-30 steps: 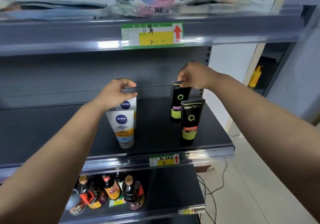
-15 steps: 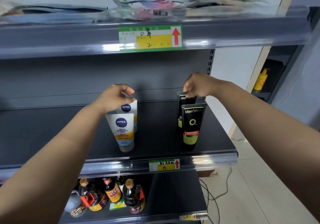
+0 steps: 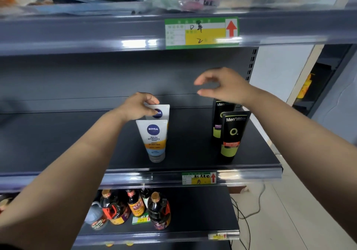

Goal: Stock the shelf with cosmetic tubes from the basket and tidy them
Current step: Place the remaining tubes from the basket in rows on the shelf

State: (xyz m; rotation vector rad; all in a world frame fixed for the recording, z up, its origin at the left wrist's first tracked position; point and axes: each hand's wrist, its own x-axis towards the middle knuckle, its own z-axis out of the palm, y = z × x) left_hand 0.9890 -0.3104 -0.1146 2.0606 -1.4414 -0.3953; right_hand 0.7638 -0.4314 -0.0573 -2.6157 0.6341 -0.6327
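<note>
Two white Nivea tubes stand one behind the other on the dark middle shelf (image 3: 77,143). The front white tube (image 3: 155,140) stands free. My left hand (image 3: 138,107) pinches the top of the rear white tube (image 3: 162,111). To the right stand two black Men tubes, the front black tube (image 3: 232,136) and the rear black tube (image 3: 219,120) just behind it. My right hand (image 3: 222,84) hovers above the rear black tube, fingers apart and holding nothing. The basket is out of view.
The upper shelf edge carries a green and yellow price label (image 3: 201,32), with bagged goods above it. Sauce bottles (image 3: 133,209) stand on the lower shelf. A cable (image 3: 249,211) lies on the tiled floor at the right. The middle shelf's front lip has a small label (image 3: 199,178).
My right hand has let go of the rear black tube and lifted up and left, fingers spreading. My left hand stays on the rear white tube.
</note>
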